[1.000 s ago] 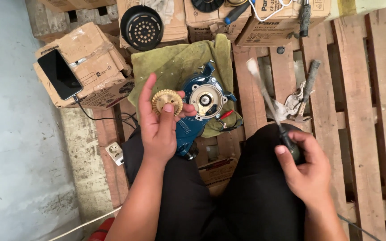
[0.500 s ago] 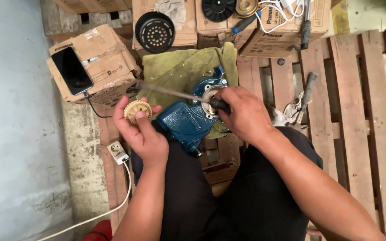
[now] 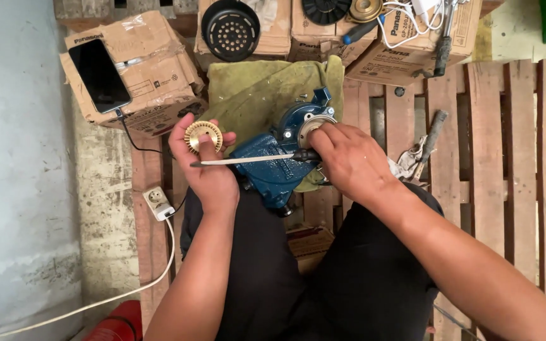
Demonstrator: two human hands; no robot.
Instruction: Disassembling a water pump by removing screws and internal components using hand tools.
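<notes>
Since a moment ago, your right hand (image 3: 349, 161) has drawn the screwdriver (image 3: 254, 160) level, its tip reaching your left hand (image 3: 208, 170). Right fingers clamp the handle; left fingers pinch the brass toothed wheel (image 3: 202, 136) beside the blue pump housing (image 3: 279, 164) over your lap.

The right hand (image 3: 349, 161) covers the screwdriver's handle (image 3: 304, 155) and part of the blue pump housing (image 3: 273, 167). The left hand's thumb hides some of the brass impeller (image 3: 202, 135). At the pallet's far edge, the cardboard boxes (image 3: 387, 50) are cut off by the frame, their contents too small to tell.
</notes>
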